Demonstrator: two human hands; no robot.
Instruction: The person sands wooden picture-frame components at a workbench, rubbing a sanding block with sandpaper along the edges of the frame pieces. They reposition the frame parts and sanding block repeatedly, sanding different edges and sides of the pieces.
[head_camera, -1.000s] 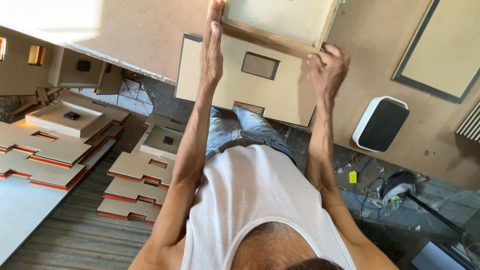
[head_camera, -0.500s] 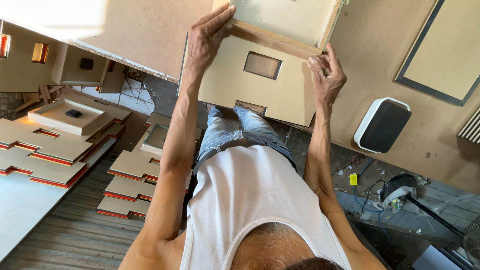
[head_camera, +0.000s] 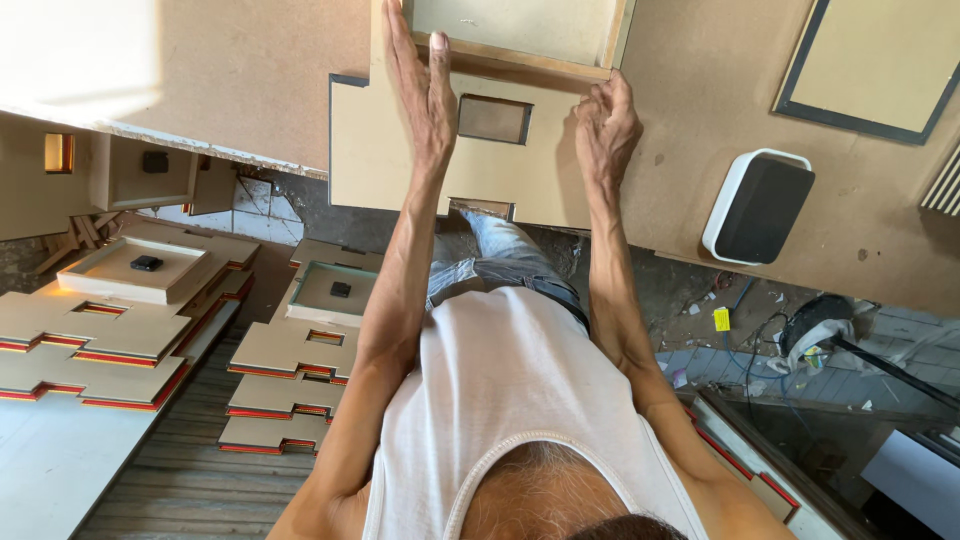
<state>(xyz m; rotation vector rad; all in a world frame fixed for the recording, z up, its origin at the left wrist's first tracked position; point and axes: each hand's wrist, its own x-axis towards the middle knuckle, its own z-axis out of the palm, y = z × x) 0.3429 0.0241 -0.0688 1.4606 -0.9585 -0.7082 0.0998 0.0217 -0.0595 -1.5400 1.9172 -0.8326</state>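
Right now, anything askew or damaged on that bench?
Nothing looks broken. The cut-out board under the left hand and right hand overhangs the workbench edge toward the person. Scraps and cables litter the floor. The board stacks sit staggered, not squared.

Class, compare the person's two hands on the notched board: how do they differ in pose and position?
The left hand lies flat, fingers stretched straight up over the framed panel; the right hand is curled, fingers bent. The left hand reaches farther up; the right hand sits lower, beside the small rectangular cutout. Both rest on the notched board.
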